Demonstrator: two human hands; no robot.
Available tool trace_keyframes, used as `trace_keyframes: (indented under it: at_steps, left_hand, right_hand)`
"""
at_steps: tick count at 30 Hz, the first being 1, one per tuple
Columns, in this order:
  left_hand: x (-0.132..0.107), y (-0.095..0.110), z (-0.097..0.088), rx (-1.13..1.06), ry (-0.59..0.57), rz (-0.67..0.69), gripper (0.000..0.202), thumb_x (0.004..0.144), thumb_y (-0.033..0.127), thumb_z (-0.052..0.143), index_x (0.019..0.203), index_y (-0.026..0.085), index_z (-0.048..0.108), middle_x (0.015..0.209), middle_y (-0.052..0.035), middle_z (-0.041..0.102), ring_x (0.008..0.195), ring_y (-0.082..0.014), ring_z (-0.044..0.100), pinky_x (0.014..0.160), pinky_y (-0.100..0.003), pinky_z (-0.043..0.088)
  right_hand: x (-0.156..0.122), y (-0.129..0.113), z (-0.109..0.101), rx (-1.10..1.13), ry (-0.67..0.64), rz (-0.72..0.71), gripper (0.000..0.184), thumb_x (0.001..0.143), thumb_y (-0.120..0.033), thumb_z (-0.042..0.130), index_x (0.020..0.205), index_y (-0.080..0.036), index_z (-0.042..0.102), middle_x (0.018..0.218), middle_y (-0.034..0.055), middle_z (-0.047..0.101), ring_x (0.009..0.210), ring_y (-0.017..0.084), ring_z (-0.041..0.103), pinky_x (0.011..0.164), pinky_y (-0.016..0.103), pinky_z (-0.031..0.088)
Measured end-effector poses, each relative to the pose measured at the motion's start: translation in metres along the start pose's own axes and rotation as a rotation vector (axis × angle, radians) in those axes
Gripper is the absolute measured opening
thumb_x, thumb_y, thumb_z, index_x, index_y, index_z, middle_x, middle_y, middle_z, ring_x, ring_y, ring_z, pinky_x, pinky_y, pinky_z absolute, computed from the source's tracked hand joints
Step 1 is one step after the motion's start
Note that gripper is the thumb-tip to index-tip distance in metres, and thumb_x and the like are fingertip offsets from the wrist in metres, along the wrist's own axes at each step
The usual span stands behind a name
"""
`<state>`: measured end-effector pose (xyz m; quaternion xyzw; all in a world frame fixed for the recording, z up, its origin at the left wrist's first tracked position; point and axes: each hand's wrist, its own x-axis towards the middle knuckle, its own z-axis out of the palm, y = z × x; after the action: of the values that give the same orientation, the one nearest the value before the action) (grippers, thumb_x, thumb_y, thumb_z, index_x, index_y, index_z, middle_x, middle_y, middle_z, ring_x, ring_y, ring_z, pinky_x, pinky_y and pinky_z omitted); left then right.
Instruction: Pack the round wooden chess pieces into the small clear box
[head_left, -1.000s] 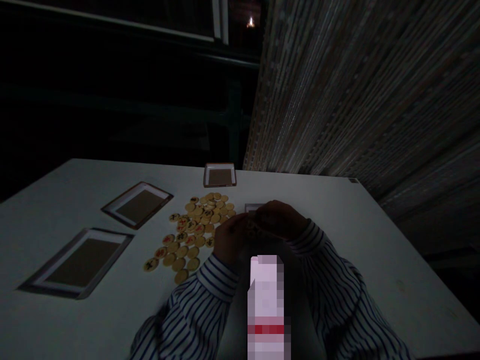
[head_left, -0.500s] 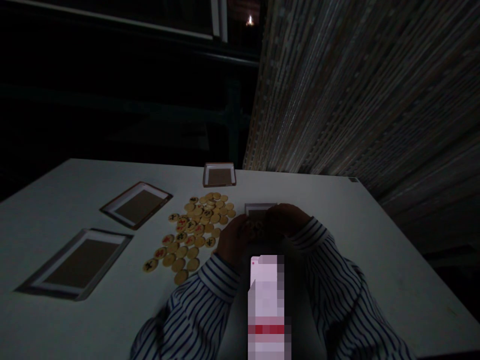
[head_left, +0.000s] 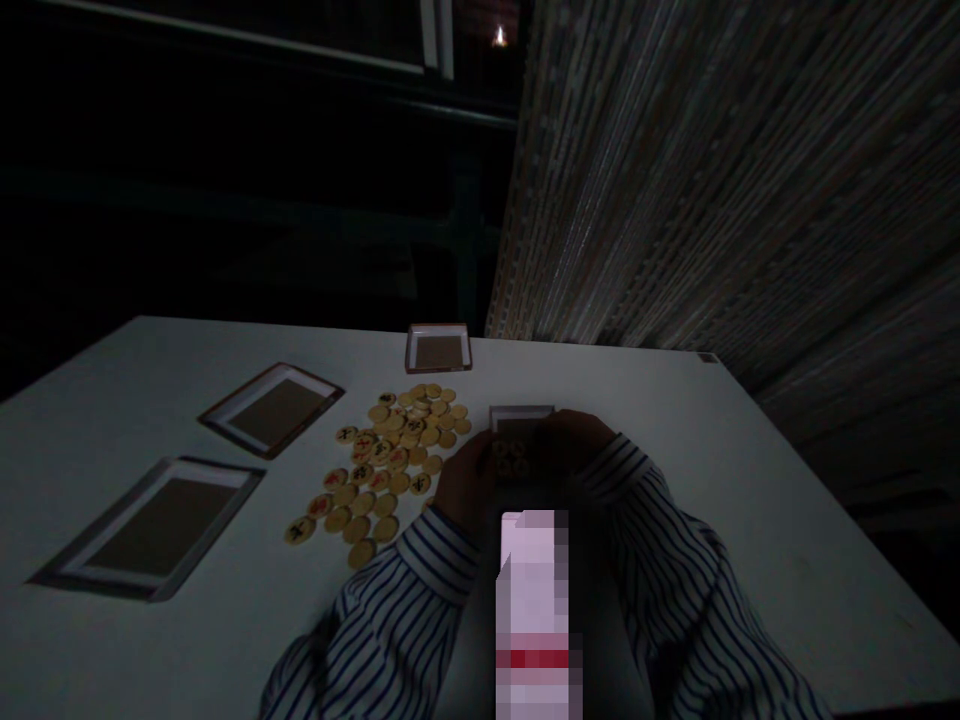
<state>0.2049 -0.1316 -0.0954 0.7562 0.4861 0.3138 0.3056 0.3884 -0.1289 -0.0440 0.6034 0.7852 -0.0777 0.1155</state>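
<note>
A shallow tray (head_left: 523, 411) with a pale rim lies between my two hands, deep in shadow. Several round xiangqi pieces (head_left: 511, 458) sit together in its near left part. My left hand (head_left: 466, 472) rests along the tray's left side, its fingers too dark to make out. Over the right side of the tray reaches my right hand (head_left: 576, 438), its fingertips lost in the shadow; whether they hold anything is hidden. A loose spread of wooden xiangqi pieces (head_left: 397, 422), some showing red or black characters, lies just left of my left hand.
Three more shallow trays stand on the white table (head_left: 720, 520): a small one (head_left: 439, 350) at the back, one (head_left: 274, 408) at the left, and a larger one (head_left: 154, 525) nearer. A lit phone (head_left: 529, 590), partly pixelated, is below my hands. A string curtain (head_left: 637, 180) hangs behind right.
My right hand has shifted slightly right, and the pieces in the shadowed tray show more plainly. My left hand stays at the tray's left side.
</note>
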Motion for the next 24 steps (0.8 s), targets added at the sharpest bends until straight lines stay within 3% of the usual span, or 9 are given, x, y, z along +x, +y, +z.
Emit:
trace_keyframes:
  at_steps: [5,24]
  left_hand:
    - [0.0004,-0.0029,0.0011,0.006,-0.013,0.0,0.034,0.077,0.02,0.043,0.11,0.018,0.053,0.106,-0.0044,0.062,0.096,-0.0173,0.057,0.086,-0.03,0.046]
    - [0.0007,-0.0036,0.0019,-0.014,0.003,0.018,0.032,0.079,0.022,0.043,0.109,0.017,0.053,0.107,-0.0051,0.061,0.098,-0.0177,0.056,0.087,-0.032,0.045]
  right_hand:
    - [0.0015,0.0008,0.0003,-0.011,-0.059,-0.002,0.031,0.076,-0.034,0.043,0.09,-0.016,0.065,0.087,0.0113,0.065,0.076,0.021,0.061,0.059,0.027,0.043]
    - [-0.003,-0.0041,-0.0057,-0.017,-0.035,-0.006,0.029,0.077,-0.033,0.043,0.09,-0.018,0.065,0.088,0.0106,0.065,0.076,0.022,0.061,0.059,0.028,0.044]
